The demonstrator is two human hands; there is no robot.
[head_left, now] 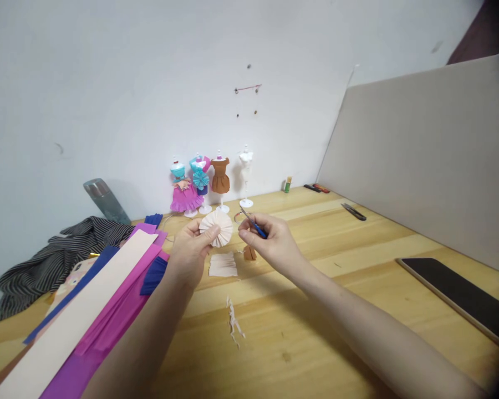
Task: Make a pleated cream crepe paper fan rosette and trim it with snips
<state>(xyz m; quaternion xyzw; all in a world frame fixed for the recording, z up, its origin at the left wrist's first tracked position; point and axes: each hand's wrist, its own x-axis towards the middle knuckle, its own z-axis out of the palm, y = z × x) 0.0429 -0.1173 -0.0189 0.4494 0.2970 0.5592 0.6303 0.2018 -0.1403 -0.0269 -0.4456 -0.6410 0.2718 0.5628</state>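
My left hand (191, 244) pinches a round pleated pale-pink paper rosette (217, 223) at its lower left, thumb across its front. Close to its right, my right hand (270, 238) is closed around a slim blue tool (259, 230) with a thin dark tip pointing up and left. The tool's exact kind cannot be made out. Tip and rosette are apart. Below the hands lies a crinkled pale-pink paper piece (223, 265), with a small brown piece (250, 253) beside it. Thin pale paper scraps (233, 318) lie nearer to me.
Dressed mini mannequins (220, 176) and a bare white one (245, 172) stand along the wall. Coloured paper strips (79, 310), a striped cloth (66, 255) and a bottle (106, 199) are left. Right are thread snips (353, 211), a black slab (457, 293) and a panel (424, 160).
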